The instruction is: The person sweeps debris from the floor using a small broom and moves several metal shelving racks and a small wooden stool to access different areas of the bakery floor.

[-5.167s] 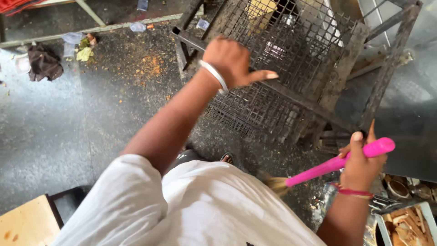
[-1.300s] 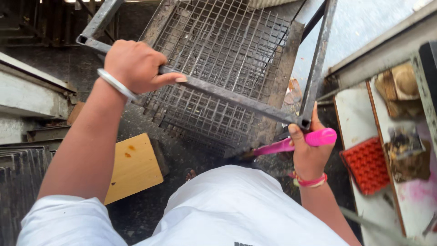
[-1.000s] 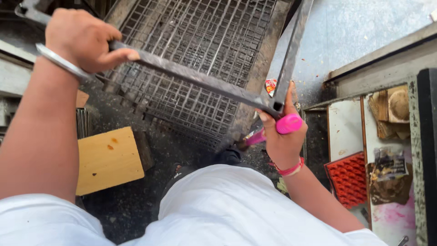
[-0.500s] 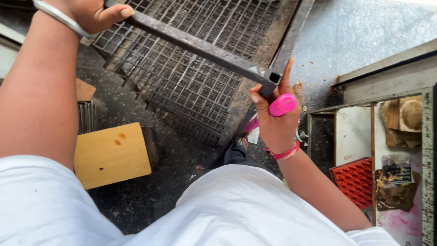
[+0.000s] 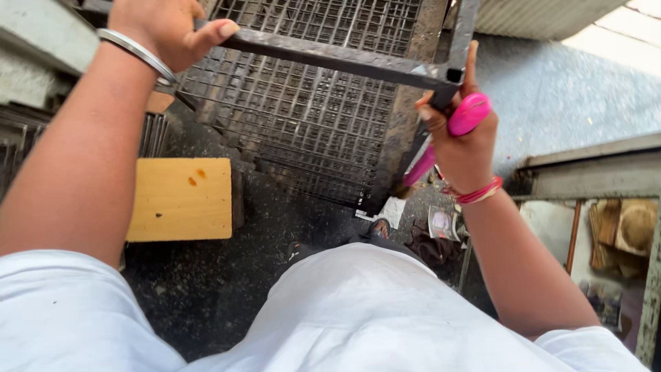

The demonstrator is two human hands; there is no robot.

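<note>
— Lifting, by the look of it: the left hand (image 5: pixel 162 27) is clenched round the top bar of the dark, rusty metal mesh frame (image 5: pixel 323 103), held up above the yellow wooden board (image 5: pixel 180 198) on the floor.

— And the right hand (image 5: pixel 458 141)?

— At the frame's right corner, fingers wrapped round a pink plastic brush handle (image 5: pixel 468 114) — so steadying that corner with a free finger looks wise.

Head camera, looking steeply down (close)
</note>
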